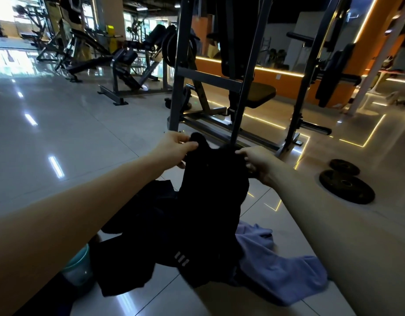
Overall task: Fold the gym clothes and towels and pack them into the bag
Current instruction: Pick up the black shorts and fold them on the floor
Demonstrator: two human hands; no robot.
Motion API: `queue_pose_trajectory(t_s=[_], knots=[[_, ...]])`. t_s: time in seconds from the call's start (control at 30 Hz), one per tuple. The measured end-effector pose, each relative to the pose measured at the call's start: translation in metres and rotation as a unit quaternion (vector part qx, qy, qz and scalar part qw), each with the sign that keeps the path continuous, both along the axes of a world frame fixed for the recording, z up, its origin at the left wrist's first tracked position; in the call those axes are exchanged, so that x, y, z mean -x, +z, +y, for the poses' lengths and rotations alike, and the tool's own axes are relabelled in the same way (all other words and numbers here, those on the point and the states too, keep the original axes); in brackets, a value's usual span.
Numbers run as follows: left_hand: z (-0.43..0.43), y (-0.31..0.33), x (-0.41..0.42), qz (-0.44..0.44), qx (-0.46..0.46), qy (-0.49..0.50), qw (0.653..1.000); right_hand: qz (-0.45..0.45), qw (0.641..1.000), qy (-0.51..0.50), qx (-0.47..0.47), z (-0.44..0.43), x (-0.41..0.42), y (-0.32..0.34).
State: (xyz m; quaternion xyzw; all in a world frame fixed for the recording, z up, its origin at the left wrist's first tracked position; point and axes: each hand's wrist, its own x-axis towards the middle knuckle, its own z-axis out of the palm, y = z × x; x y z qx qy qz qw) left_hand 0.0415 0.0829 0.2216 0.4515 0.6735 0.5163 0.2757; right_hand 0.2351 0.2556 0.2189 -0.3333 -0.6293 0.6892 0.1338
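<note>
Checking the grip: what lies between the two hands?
Head view: the top edge of the black garment spans from the left hand to the right hand, both pinching it.

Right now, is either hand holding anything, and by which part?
Both hold the black garment by its upper edge: the left hand pinches the top left corner, the right hand grips the top right corner.

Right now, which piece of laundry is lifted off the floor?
The black garment, pinched at its upper edge by the left hand and right hand. The lavender towel and the other black clothing lie on the floor tiles.
</note>
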Motion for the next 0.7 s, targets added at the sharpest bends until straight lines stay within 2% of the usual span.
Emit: queue_pose_trajectory(t_s=[0.1,0.23,0.33,0.47,0.57,0.7], knots=[[-0.001,0.007,0.004,0.042,-0.001,0.038,0.998,0.003,1.0,0.006,-0.013,-0.004,0.007,-0.014],[0.0,0.007,-0.002,0.234,0.016,0.034,0.971,-0.045,0.98,0.148,-0.123,-0.028,0.02,-0.016],[-0.003,0.013,-0.01,0.333,0.008,0.014,0.943,-0.03,0.965,0.172,-0.195,-0.048,0.033,-0.013],[-0.008,0.025,-0.008,0.382,-0.024,0.009,0.924,-0.006,0.95,0.126,-0.284,-0.056,0.037,-0.017],[-0.014,0.029,0.007,0.446,-0.018,0.089,0.891,-0.044,0.944,0.123,-0.303,-0.047,0.036,-0.014],[-0.026,0.023,0.034,0.448,0.033,0.161,0.879,-0.089,0.938,0.107,-0.318,-0.03,0.027,-0.001]])
